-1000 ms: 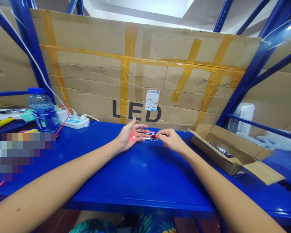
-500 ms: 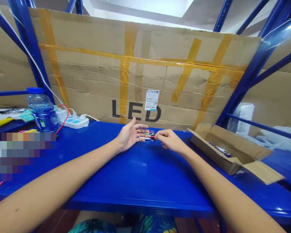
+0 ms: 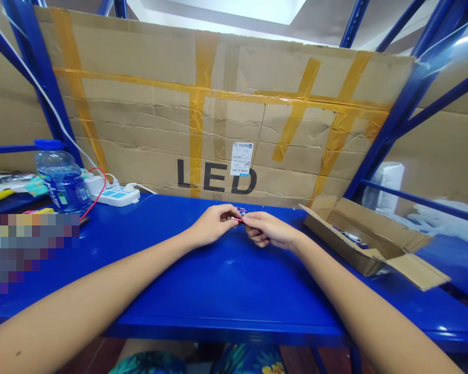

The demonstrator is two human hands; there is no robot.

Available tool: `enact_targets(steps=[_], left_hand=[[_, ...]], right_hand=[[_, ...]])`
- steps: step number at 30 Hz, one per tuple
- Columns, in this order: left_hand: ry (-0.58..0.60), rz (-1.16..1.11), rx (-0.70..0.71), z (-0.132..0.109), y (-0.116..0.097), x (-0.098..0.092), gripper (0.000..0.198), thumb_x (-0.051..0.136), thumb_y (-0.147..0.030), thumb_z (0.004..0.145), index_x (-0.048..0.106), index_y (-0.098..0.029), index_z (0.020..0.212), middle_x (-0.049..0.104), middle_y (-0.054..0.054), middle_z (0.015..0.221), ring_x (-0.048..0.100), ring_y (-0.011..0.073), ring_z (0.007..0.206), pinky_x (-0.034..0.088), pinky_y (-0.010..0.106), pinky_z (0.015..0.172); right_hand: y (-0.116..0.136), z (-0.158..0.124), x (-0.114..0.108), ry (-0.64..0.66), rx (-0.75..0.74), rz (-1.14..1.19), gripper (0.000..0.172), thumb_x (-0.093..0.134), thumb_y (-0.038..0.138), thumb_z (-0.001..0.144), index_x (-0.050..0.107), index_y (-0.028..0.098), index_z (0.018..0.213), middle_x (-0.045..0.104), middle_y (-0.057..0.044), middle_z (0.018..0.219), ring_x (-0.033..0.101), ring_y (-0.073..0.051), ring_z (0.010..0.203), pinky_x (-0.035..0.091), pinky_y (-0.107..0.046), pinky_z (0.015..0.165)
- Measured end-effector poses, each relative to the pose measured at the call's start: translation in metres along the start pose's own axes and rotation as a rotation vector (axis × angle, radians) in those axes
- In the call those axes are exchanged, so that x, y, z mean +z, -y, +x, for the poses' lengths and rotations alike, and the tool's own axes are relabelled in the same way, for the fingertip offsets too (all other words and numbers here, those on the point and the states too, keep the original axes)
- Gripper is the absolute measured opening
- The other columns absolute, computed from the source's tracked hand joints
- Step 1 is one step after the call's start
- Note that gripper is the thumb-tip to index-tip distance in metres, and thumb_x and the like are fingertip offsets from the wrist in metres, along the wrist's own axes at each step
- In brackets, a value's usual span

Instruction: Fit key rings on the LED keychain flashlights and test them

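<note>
My left hand is curled, its thumb and fingertips closed at the left end of a small, slim red metallic item. At the other end, my right hand pinches the same item between thumb and bent forefinger. The fingers cover much of it, so its exact kind cannot be made out. Just behind the fingertips lie small shiny purple and coloured pieces, partly hidden by my hands. Both hands are low over the blue tabletop, near its back.
An open cardboard box with shiny metal pieces stands at right. At left are a blue-capped bottle, a white power strip and a red cable. A large cardboard panel closes off the back.
My left hand has gone from spread, palm-up fingers to a closed grip on the red item. The right hand keeps its pinch, turned slightly. The view has shifted a little.
</note>
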State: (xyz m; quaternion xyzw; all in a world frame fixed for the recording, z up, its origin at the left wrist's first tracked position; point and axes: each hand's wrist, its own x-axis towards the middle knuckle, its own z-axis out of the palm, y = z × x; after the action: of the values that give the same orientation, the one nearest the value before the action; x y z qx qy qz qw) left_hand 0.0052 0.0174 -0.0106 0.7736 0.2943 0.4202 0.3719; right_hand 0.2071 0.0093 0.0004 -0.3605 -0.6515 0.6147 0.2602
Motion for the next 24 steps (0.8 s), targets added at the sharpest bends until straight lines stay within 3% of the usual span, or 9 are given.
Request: enact_targets(steps=[4, 8, 14, 20, 24], left_hand=[[-0.098, 0.317, 0.038, -0.001, -0.004, -0.005, 0.012, 0.057, -0.016, 0.084, 0.067, -0.015, 0.091, 0.069, 0.004, 0.087, 0.061, 0.0165, 0.078, 0.047, 0.031, 0.074], [-0.154, 0.436, 0.03, 0.001, -0.002, -0.013, 0.011, 0.058, -0.019, 0.084, 0.067, -0.016, 0.088, 0.069, 0.003, 0.083, 0.06, 0.0168, 0.077, 0.045, 0.03, 0.072], [-0.187, 0.298, 0.026, 0.002, 0.001, -0.011, 0.01, 0.06, -0.024, 0.084, 0.065, -0.016, 0.084, 0.069, 0.002, 0.077, 0.062, 0.0162, 0.073, 0.046, 0.029, 0.07], [-0.198, 0.252, 0.07, 0.0, -0.003, -0.008, 0.011, 0.06, -0.027, 0.084, 0.065, -0.017, 0.085, 0.067, 0.001, 0.073, 0.062, 0.0157, 0.07, 0.047, 0.029, 0.068], [-0.211, 0.268, 0.074, -0.001, -0.003, -0.01, 0.012, 0.06, -0.028, 0.085, 0.064, -0.017, 0.083, 0.067, 0.001, 0.073, 0.061, 0.0156, 0.07, 0.046, 0.029, 0.068]], right_hand=[[-0.003, 0.0, -0.016, -0.061, -0.045, -0.133, 0.027, 0.067, 0.025, 0.079, 0.053, 0.019, 0.101, 0.048, 0.005, 0.064, 0.042, -0.008, 0.049, 0.034, -0.021, 0.045], [-0.005, 0.005, -0.028, -0.217, -0.119, -0.275, 0.015, 0.06, 0.024, 0.08, 0.057, 0.016, 0.092, 0.06, -0.001, 0.072, 0.051, -0.01, 0.053, 0.04, -0.024, 0.047], [-0.004, 0.009, -0.022, -0.314, -0.137, -0.307, 0.01, 0.055, 0.022, 0.077, 0.059, 0.015, 0.084, 0.061, -0.002, 0.067, 0.054, -0.012, 0.05, 0.043, -0.026, 0.047], [-0.003, 0.005, -0.018, -0.187, -0.163, -0.255, 0.013, 0.06, 0.027, 0.078, 0.062, 0.016, 0.085, 0.061, -0.001, 0.073, 0.056, -0.012, 0.057, 0.045, -0.027, 0.054], [-0.003, 0.005, -0.019, -0.215, -0.191, -0.397, 0.02, 0.064, 0.035, 0.079, 0.063, 0.015, 0.078, 0.061, -0.001, 0.073, 0.052, -0.011, 0.057, 0.04, -0.027, 0.057]])
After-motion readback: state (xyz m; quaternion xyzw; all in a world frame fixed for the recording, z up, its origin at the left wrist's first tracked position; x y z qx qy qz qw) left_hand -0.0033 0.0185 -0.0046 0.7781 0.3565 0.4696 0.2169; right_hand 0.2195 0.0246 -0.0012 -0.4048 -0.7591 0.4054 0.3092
